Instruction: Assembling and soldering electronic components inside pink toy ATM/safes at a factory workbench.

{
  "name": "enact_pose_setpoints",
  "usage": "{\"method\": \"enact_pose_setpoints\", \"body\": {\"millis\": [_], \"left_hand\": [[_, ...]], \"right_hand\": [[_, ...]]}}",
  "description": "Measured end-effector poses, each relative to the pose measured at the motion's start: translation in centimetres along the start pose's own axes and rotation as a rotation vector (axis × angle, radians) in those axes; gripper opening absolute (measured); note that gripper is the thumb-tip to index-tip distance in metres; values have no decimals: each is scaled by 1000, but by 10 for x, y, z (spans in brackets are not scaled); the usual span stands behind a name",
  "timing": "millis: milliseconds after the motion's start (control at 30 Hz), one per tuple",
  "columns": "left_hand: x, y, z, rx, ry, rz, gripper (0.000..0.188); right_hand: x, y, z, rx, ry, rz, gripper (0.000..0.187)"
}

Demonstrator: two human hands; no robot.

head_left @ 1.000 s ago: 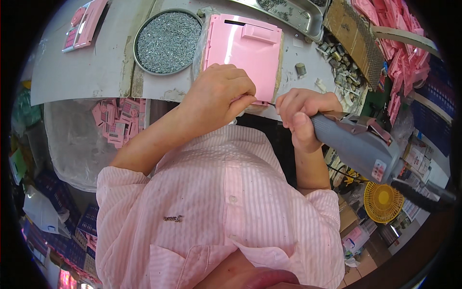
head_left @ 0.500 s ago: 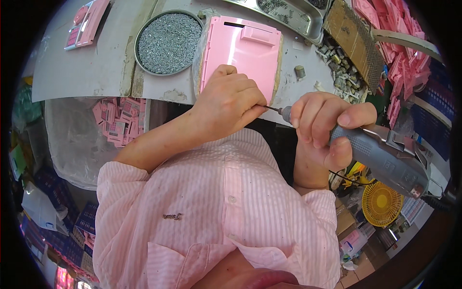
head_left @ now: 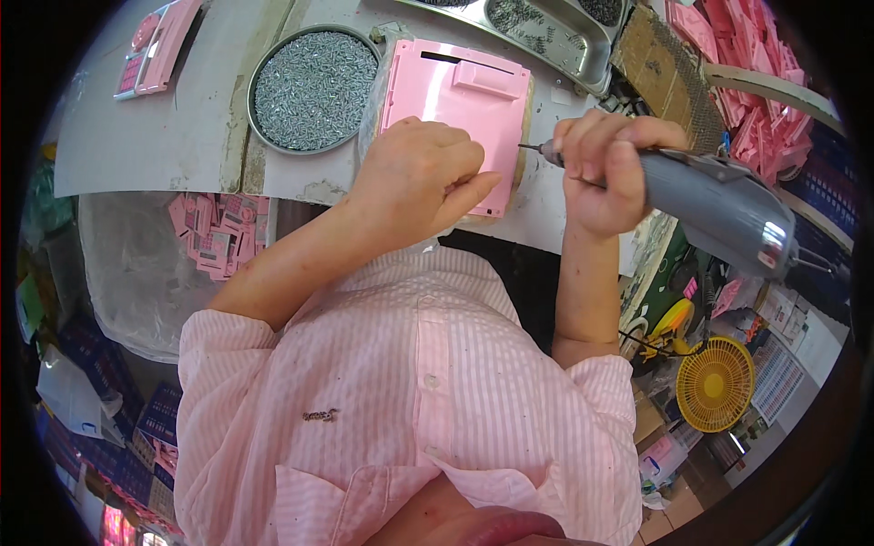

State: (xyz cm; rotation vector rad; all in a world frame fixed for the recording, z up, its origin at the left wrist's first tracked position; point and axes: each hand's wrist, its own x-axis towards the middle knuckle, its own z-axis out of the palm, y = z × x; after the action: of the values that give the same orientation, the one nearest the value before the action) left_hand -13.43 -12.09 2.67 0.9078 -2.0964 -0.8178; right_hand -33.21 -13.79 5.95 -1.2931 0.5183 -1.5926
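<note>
The table (head_left: 164, 136) has bare room at left; the pink plastic panel (head_left: 460, 105) lies by its near edge beside the round screw tray (head_left: 314, 86). Left hand (head_left: 419, 177) rests curled on the panel; right hand (head_left: 605, 173) has its grip wrapped tight around the grey electric screwdriver (head_left: 719, 205), tip just beside the panel's right edge

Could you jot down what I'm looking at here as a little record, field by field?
Left hand: rests on the pink plastic panel, pressing it to the bench
Right hand: grips a grey electric screwdriver, bit pointing at the panel's right edge
Round tray: full of small silver screws, left of the panel
Metal trays: behind the panel, hold more screws
Pink parts: heaped in a clear bag below the bench
Yellow fan: lower right
</note>
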Motion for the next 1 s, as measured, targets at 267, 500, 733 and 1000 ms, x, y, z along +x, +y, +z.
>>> {"method": "enact_pose_setpoints", "body": {"millis": [267, 500, 733, 1000], "left_hand": [[0, 2, -4, -47, -13, -26, 13], [3, 2, 1, -116, 78, -9, 9], [1, 0, -4, -50, 182, 39, 18], [-14, -54, -91, 647, 42, -367, 17]], "right_hand": [[6, 2, 0, -119, -34, 58, 21], [19, -47, 33, 71, -161, 108, 34], [22, -33, 33, 0, -164, 75, 27], [62, 20, -18, -33, 7, -44, 18]]}}
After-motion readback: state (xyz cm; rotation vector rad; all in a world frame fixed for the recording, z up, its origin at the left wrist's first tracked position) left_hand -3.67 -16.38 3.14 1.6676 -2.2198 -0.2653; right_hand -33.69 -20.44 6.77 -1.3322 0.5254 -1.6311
